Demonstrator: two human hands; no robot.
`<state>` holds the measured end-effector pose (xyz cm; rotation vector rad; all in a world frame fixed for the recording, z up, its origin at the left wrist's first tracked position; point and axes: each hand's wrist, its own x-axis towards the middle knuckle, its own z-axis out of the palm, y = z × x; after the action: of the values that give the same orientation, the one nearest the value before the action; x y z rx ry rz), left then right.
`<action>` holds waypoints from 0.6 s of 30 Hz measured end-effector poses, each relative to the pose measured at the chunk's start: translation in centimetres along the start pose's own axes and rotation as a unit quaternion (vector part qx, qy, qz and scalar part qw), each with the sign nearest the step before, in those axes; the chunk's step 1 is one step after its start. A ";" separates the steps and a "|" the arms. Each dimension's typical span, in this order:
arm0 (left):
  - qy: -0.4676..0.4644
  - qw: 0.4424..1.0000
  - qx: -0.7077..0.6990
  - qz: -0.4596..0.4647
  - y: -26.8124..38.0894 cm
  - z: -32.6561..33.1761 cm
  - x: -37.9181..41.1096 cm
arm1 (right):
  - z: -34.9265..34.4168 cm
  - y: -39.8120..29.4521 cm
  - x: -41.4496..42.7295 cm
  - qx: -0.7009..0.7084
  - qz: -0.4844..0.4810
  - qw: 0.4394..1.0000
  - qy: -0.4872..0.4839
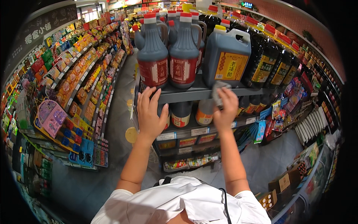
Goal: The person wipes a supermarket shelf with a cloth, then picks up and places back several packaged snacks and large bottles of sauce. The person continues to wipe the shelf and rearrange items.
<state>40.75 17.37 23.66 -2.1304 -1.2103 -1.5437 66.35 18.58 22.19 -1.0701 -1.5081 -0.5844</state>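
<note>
My right hand [227, 107] grips a grey cloth [219, 91] against the front edge of the dark top shelf [193, 95]. The cloth lies just below a large plastic vinegar jug [228, 57] with a yellow cap and yellow label. My left hand [152, 112] rests at the left end of the same shelf edge, fingers apart, holding nothing. Just above it stands a red-labelled vinegar jug [153, 53] with a spout and red cap. A matching jug [183, 53] stands to its right.
Dark bottles with yellow labels [264, 67] stand in a row at the right. Shorter bottles [181, 113] fill the shelf below. Snack shelves [81, 72] line the left side across a grey floor aisle [119, 103]. Hanging packets [277, 112] and cardboard boxes [285, 182] are at the right.
</note>
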 end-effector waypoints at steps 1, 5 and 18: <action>-0.002 1.000 -0.019 -0.017 0.0 0.2 -0.5 | 0.8 -1.8 -0.2 0.013 -0.026 0.999 -0.016; 0.020 0.999 -0.042 -0.014 0.2 1.6 -1.2 | 3.6 -7.3 -0.4 0.070 -0.092 0.991 -0.068; 0.038 0.998 -0.034 -0.046 -0.8 2.1 -2.0 | 5.3 -5.5 -2.2 0.032 -0.188 0.981 -0.041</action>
<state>41.40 18.26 20.85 -2.0641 -1.2642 -1.7118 58.79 19.78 19.92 -0.7711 -1.8067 -0.7531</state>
